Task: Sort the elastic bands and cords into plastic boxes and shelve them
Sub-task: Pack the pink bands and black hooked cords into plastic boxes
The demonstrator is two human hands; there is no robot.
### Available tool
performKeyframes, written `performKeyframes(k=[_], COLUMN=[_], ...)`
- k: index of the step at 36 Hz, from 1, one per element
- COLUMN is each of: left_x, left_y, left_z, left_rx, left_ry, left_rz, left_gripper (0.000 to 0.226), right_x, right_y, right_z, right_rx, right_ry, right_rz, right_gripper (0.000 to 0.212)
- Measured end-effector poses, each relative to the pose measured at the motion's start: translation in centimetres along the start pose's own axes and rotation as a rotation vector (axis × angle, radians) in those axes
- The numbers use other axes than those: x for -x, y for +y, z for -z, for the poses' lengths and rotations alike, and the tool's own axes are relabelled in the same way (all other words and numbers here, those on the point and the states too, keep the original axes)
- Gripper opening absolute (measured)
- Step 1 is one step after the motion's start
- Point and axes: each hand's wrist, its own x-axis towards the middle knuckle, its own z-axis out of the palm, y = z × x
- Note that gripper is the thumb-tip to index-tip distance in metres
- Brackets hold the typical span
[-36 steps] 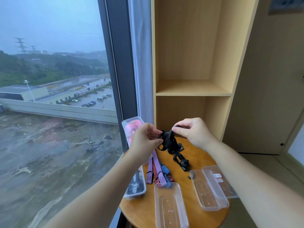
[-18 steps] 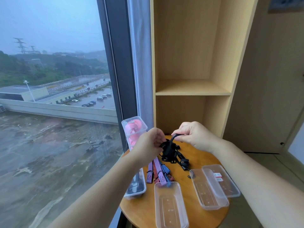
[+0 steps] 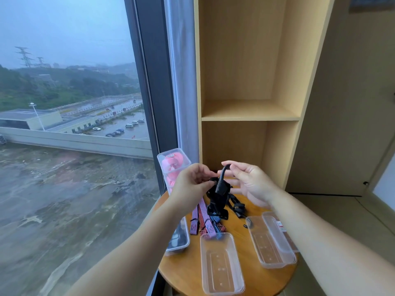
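Observation:
A bundle of black elastic bands hangs above the round wooden table. My left hand pinches its upper part, and my right hand grips one black strand between thumb and forefinger, the other fingers spread. Striped red, blue and purple bands lie on the table under the bundle. An empty clear plastic box sits at the front middle. Another empty box lies to the right, with a lid partly under my right arm.
A closed box with pink bands stands at the table's back left against the window. A box holding dark items lies below it. Behind the table rises a wooden shelf unit with open compartments. A window fills the left.
My right hand has opened its fingers and lifted one black strand upward from the bundle. My left hand keeps hold of the bundle at about the same height.

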Motion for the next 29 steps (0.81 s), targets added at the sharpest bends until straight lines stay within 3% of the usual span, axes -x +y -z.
performKeyframes(k=[3,9,17,25,29], left_x=[0.1,1.2,3.0,3.9,4.7], left_y=[-0.7,-2.4,-4.6,-5.2,-5.7], left_z=[-0.6,-1.6,-2.2,-1.5,-1.3], left_rx=[0.054,0.089,0.0,-0.162,-0.259], left_ry=[0.008,0.034,0.025,-0.115,-0.154], left_rz=[0.011,0.053,0.132,0.194,0.16], left_gripper=[0.037,0.036,0.028,0.035,0.049], right_x=[0.5,1.1,2.2,2.9,3.1], right_y=[0.9,3.1,5.6,7.4,8.3], right_z=[-0.5,-0.9,-0.5,-0.9,-1.3], right_rx=[-0.196,-0.124,-0.052,0.038,0.102], right_ry=[-0.085,-0.009,0.101,0.133,0.173], right_rz=[-0.05,-0.088,-0.144,-0.192,-0.19], right_gripper=[0.028,0.033,0.023,0.023,0.022])
